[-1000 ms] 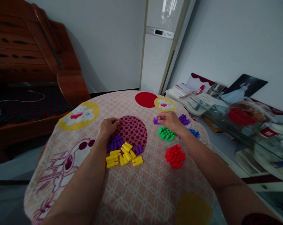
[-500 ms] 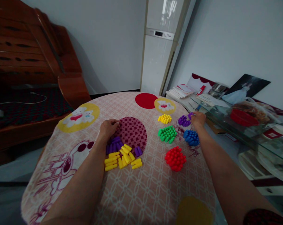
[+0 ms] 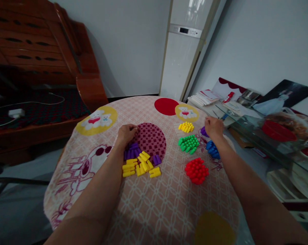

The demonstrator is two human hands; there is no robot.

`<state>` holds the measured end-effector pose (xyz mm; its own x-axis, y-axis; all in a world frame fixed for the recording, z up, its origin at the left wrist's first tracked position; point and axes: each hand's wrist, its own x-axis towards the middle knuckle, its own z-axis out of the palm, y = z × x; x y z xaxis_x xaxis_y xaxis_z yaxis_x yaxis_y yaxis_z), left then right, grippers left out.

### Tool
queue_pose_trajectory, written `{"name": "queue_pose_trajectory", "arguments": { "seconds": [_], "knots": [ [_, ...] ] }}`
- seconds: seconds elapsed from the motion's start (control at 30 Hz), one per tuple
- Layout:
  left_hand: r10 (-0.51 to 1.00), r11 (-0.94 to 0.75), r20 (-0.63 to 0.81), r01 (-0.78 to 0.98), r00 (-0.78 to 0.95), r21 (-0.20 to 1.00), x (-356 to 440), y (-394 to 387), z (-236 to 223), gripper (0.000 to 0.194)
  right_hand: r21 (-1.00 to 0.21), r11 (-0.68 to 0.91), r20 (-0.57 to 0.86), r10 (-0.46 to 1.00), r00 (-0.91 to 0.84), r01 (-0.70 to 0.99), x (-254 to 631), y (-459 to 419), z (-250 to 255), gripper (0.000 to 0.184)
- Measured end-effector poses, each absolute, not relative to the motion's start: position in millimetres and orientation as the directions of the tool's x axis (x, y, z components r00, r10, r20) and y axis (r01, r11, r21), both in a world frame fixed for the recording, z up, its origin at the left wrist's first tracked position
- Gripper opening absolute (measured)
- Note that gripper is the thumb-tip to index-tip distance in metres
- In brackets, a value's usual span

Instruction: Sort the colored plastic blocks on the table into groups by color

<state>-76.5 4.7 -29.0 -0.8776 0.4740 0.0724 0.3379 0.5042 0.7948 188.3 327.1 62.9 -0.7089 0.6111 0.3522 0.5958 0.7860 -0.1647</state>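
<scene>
My left hand (image 3: 127, 133) rests at the left of the cloth's dark-red checkered circle, fingers curled; whatever they may hold is hidden. Just below it lie purple peg-like plastic pieces (image 3: 133, 149), with loose yellow pieces (image 3: 142, 165) in front of them. My right hand (image 3: 214, 128) is closed over the far-right purple cluster (image 3: 204, 131) and hides most of it; nothing shows between its fingers. Around that cluster are grouped yellow pieces (image 3: 186, 127), green pieces (image 3: 189, 144), red pieces (image 3: 196, 170) and blue pieces (image 3: 212, 149), the blue partly behind my right wrist.
A patterned pink cloth (image 3: 154, 200) covers the round table. To the right stands a glass-topped stand (image 3: 248, 137) with papers, a red bowl (image 3: 278, 130) and a plastic bag. A wooden bench (image 3: 91, 90) is at left, a tall white cabinet-like unit (image 3: 178, 64) behind.
The view has turned slightly left. My right hand has moved leftward over the purple cluster, and the purple piece at its fingertips no longer shows. My left hand stays beside the loose purple pieces.
</scene>
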Motion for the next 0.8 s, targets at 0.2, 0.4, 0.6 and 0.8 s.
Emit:
{"name": "queue_pose_trajectory", "arguments": {
  "seconds": [0.2,0.4,0.6,0.8],
  "knots": [
    [0.479,0.483,0.078,0.337,-0.874,0.808,-76,4,-28,0.025,-0.165,0.986,-0.048,-0.016,-0.999,-0.007,155,180,61,0.021],
    [0.485,0.476,0.063,0.324,-0.872,0.817,-79,5,-29,0.026,-0.206,0.959,-0.122,-0.225,-0.967,-0.197,155,130,37,0.023],
    [0.477,0.457,0.076,0.321,-0.875,0.83,-82,5,-34,0.026,-0.437,0.897,0.082,0.106,-0.991,0.059,156,175,49,0.009],
    [0.468,0.471,0.086,0.331,-0.879,0.818,-82,5,-34,0.026,-0.447,0.698,0.361,0.713,-0.601,0.56,186,287,74,0.014]
  ]
}}
